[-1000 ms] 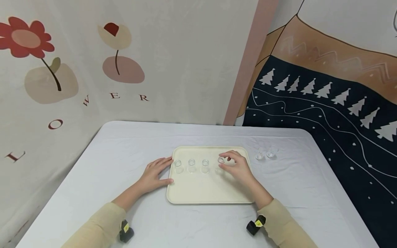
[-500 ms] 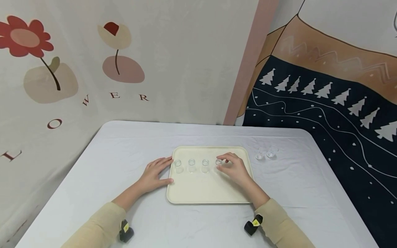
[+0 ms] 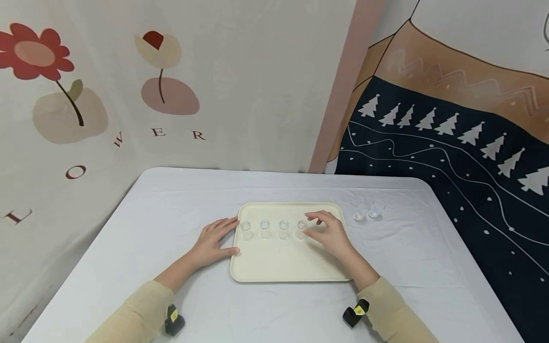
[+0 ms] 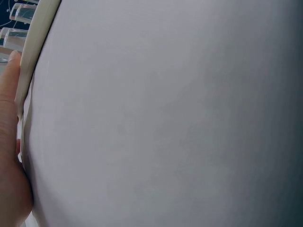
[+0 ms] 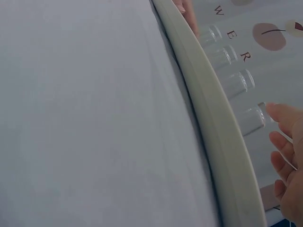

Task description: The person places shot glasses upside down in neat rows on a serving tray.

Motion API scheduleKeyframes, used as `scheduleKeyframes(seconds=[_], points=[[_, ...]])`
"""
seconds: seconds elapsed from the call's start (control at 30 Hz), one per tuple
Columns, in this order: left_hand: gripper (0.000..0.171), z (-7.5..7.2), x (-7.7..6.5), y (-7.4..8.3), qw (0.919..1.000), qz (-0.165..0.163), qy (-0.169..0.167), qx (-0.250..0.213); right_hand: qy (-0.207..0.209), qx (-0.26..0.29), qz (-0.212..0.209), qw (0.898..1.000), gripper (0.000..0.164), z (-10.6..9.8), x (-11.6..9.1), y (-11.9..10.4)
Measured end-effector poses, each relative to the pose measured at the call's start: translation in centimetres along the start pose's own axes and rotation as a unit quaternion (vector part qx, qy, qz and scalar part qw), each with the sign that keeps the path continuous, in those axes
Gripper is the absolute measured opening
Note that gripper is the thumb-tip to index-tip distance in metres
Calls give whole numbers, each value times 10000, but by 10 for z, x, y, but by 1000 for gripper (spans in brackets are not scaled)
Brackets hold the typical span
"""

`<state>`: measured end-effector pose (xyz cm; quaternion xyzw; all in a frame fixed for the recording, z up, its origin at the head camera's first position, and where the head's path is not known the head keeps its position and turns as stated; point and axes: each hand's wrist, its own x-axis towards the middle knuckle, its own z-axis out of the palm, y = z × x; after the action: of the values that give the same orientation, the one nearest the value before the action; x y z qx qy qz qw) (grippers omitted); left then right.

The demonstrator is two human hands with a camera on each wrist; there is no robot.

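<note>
Several small clear shot glasses stand in a row across the cream tray (image 3: pixel 291 262), narrow thick ends up. At the row's right end is a glass (image 3: pixel 302 229) with my right hand (image 3: pixel 332 236) beside it, thumb and forefinger spread apart. The right wrist view has a fingertip overlapping the top of that glass (image 5: pixel 252 120). My left hand (image 3: pixel 213 242) rests at the tray's left edge, fingers straight and thumb spread. Nearest to it is the leftmost glass (image 3: pixel 246 231). In the left wrist view, one finger (image 4: pixel 9 85) lies along the tray's rim (image 4: pixel 35 52).
Two more shot glasses, one (image 3: pixel 358 215) and another (image 3: pixel 374 212), stand on the white tablecloth (image 3: pixel 407 247) right of the tray. Behind the table hang a light flower-print backdrop (image 3: pixel 257 85) and a dark one with trees (image 3: pixel 429 152).
My right hand has set the fourth glass down slightly left, in line with the others, then let go and drawn back to the right. The left hand has stayed put.
</note>
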<state>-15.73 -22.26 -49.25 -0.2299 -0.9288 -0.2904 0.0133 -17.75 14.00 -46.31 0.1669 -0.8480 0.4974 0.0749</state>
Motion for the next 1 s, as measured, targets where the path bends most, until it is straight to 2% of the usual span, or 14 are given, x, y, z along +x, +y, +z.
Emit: scheduleKeyframes(seconds=[0.33,0.67,1.0], points=[[80,-2,0,1,10000,38,43,-35,308,119,-169,9993,41,-32,-7,8],[82,-2,1,0,9999,-82,-111,-32,766,-466,-240,9957,41,-67,-13,18],[82,-2,0,1,9999,-64,-90,-41,1268,-709,-169,9893,40,-104,-18,34]])
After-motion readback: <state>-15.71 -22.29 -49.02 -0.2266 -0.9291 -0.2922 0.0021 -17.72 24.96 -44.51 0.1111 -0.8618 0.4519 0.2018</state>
